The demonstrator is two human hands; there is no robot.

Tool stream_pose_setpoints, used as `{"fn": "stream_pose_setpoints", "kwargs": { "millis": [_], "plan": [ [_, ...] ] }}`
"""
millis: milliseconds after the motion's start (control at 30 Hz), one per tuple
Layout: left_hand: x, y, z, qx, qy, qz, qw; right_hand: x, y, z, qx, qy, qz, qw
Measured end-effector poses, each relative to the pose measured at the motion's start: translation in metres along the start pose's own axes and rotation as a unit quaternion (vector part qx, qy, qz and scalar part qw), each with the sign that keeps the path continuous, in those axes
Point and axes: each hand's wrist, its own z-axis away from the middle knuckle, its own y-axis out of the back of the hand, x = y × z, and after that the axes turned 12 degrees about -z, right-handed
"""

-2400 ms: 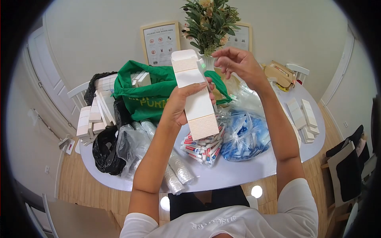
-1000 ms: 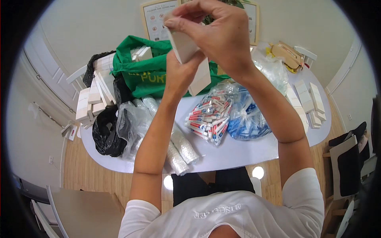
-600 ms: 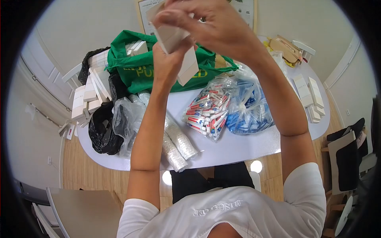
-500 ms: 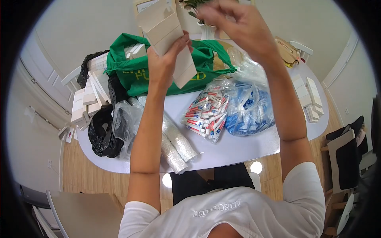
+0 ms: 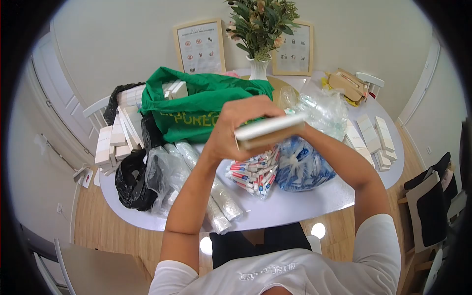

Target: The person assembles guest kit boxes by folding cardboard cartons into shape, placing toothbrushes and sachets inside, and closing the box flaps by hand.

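A slim white box (image 5: 270,129), slightly blurred, lies sideways in front of my chest above the table. My left hand (image 5: 241,123) is wrapped round its left end and back. The right forearm reaches in behind the box's right end; the fingers of my right hand are hidden there. Below the box is a clear bag of red, white and blue tubes (image 5: 251,174). Right of that sits a clear bag of blue packets (image 5: 302,167). A green bag (image 5: 196,105) with white boxes inside stands behind my left hand.
White boxes (image 5: 110,142) are piled at the left, others (image 5: 374,135) at the right. Black bags (image 5: 132,184) and clear-wrapped rolls (image 5: 223,196) lie at the front left. At the back are a flower vase (image 5: 258,69), framed signs (image 5: 200,49) and a brown bag (image 5: 346,86).
The box has come down from above the green bag and turned from upright to sideways. My right hand has come down from the upper right to behind the box. The view has shifted upward.
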Motion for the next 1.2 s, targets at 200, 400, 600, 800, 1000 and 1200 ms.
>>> {"fn": "stream_pose_setpoints", "kwargs": {
  "millis": [200,400,600,800,1000,1200],
  "plan": [
    [0.013,-0.005,0.000,-0.005,-0.003,-0.012,1.000,-0.039,0.012,0.026,0.060,-0.002,-0.012,0.998],
    [0.019,-0.005,0.000,0.027,0.031,-0.023,0.999,-0.067,0.015,0.045,0.252,0.016,0.395,0.883],
    [0.008,-0.003,-0.001,0.030,0.023,-0.058,0.998,-0.182,0.081,0.116,0.534,0.143,-0.198,0.810],
    [-0.013,-0.014,0.007,0.045,0.042,-0.038,0.997,-0.224,0.081,0.118,0.389,0.396,-0.016,0.832],
    [-0.003,-0.023,0.011,0.127,0.189,0.139,0.964,-0.210,0.080,0.086,0.346,0.315,0.181,0.865],
    [-0.015,-0.034,0.019,0.087,0.207,0.116,0.968,-0.203,0.075,0.099,0.367,0.257,0.186,0.874]
  ]
}}
